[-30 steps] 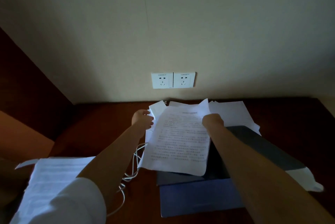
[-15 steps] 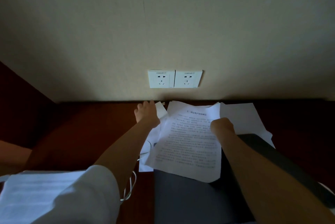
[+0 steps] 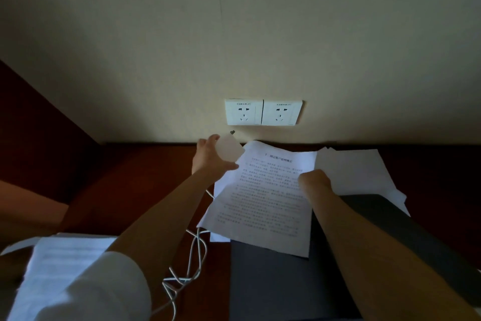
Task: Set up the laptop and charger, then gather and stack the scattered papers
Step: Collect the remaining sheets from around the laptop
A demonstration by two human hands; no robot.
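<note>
My left hand (image 3: 208,156) grips a white charger brick (image 3: 229,151), its prongs (image 3: 232,132) pointing up at the wall just below the double socket (image 3: 263,112). The charger's white cable (image 3: 192,255) trails back in loops over the desk. My right hand (image 3: 313,180) holds a printed sheet (image 3: 263,201) by its right edge, lifted over the closed dark laptop (image 3: 273,281). More white papers (image 3: 359,172) lie behind the laptop at the right. Another printed stack (image 3: 59,266) lies at the lower left, partly under my white sleeve.
The dark wooden desk (image 3: 145,177) meets a cream wall. A dark wooden panel (image 3: 39,123) rises on the left side. A lighter brown surface (image 3: 28,211) shows at the left edge.
My left hand has let go of the papers, moved to the back of the desk and lifted the white charger brick toward the socket. My right hand still holds the printed sheet.
</note>
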